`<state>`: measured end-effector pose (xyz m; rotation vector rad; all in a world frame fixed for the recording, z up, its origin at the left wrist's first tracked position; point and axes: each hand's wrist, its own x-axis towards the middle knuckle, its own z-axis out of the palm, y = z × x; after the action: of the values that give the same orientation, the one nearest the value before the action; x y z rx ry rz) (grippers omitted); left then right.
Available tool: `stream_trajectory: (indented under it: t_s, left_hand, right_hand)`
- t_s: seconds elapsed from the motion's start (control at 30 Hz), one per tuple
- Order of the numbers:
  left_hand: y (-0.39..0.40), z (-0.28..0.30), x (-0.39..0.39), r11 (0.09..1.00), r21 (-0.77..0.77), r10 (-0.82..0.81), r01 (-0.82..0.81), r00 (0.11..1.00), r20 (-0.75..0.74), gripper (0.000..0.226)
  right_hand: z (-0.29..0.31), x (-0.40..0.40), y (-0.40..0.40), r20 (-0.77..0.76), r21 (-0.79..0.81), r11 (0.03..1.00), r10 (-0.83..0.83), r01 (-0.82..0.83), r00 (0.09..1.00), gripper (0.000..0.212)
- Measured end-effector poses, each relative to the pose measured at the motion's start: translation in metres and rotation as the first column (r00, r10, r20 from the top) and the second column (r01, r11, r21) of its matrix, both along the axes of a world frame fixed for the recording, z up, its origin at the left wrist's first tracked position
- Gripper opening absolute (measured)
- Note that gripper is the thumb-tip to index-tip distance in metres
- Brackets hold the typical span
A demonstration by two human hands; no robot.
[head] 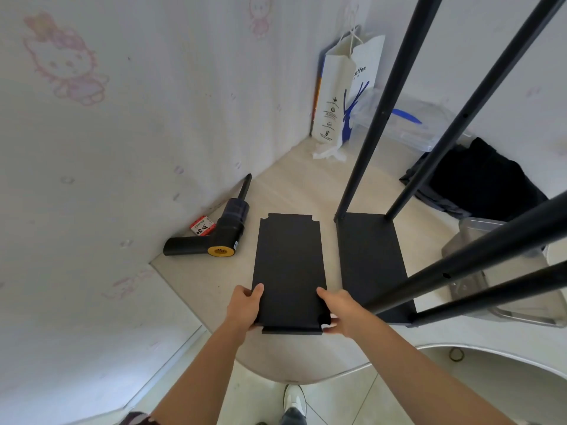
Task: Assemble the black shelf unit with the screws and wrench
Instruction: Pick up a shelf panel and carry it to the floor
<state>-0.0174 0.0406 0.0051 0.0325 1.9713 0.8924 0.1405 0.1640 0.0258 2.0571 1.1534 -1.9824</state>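
We judge the job partly done: in the right half of the frame one shelf panel [369, 265] already sits at the foot of four black posts [389, 108] that rise toward the upper right. A second, loose shelf board [290, 271] lies flat at centre frame, just left of that frame and apart from it. Our left hand [244, 308] grips its near left corner, thumb on top, and our right hand [340, 311] grips the near right corner the same way. We see no screws or wrench, so fixing this board to the posts looks still to come. The board's near edge lies close to the rounded table edge [306, 380]. A black handheld blower [221, 231] lies to its left by the wall, leaving a narrow gap. The leaning posts crowd the right side, so we expect tight room there
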Motion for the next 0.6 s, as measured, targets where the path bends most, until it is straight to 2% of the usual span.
stream_trajectory:
  t_s: [0.13,0.3,0.47,0.6]
  left_hand:
    - [0.001,0.011,-0.005,0.999,0.048,0.015,-0.020,0.995,0.097,0.027]
    - [-0.003,0.016,-0.008,0.993,0.103,-0.070,0.057,0.989,0.129,0.033]
    - [-0.011,0.021,-0.001,0.980,0.200,-0.020,-0.008,0.990,0.139,0.034]
    - [-0.033,0.028,0.003,0.960,0.271,0.006,-0.070,0.974,0.228,0.035]
  right_hand:
    - [0.003,0.001,0.000,-0.050,0.039,0.999,0.016,-0.014,0.999,0.033]
    - [0.009,0.004,-0.004,-0.082,0.038,0.999,0.039,-0.036,0.996,0.029]
    - [0.015,0.006,-0.020,-0.180,0.003,1.000,0.028,-0.028,0.983,0.034]
    - [0.017,0.017,-0.039,-0.229,0.012,1.000,0.011,-0.008,0.973,0.036]
